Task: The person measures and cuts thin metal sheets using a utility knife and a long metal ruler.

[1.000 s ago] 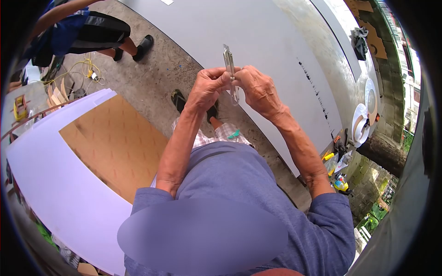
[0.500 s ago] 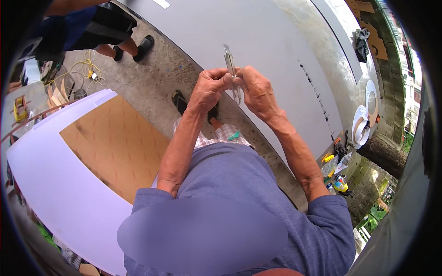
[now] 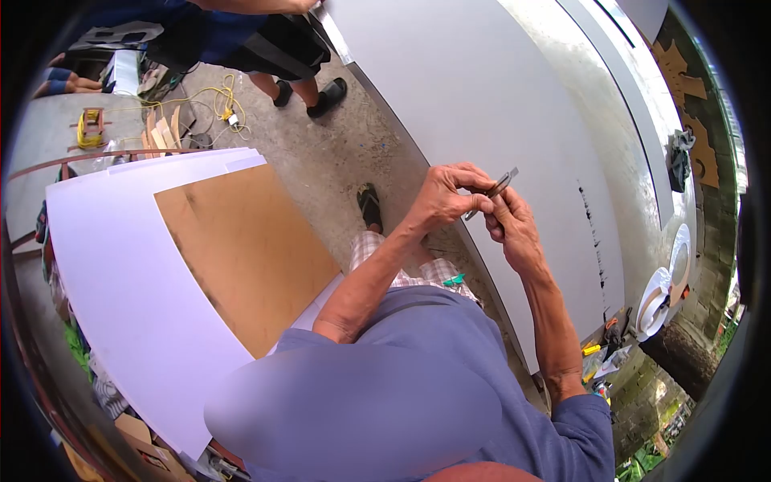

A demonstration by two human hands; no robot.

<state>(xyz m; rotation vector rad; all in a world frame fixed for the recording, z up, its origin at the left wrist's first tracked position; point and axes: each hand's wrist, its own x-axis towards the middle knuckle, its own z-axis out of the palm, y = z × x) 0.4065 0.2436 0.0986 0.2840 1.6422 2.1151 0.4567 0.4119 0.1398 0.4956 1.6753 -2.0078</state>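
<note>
A metal utility knife (image 3: 502, 183) with a silver blade end is held between both hands, over the near edge of a large grey sheet (image 3: 498, 96). My left hand (image 3: 450, 195) pinches it from the left, fingers closed round its middle. From the right, my right hand (image 3: 512, 225) has its thumb and fingers closed on the same knife. The blade end points up and to the right. The fingers partly hide the handle. A row of black marks (image 3: 592, 233) runs along the grey sheet to the right of my hands.
A co-worker's legs (image 3: 301, 84) stand at the upper left by the grey sheet. Brown board (image 3: 249, 249) lies on a white sheet (image 3: 120, 281) at left. Yellow cord (image 3: 229, 100) lies on the floor. White rings (image 3: 654, 301) and tools (image 3: 594, 361) are at right.
The view has shifted, so the surroundings sit further right or lower. The knife has tilted from nearly upright to slanting right. The co-worker's hand now shows at the grey sheet's corner.
</note>
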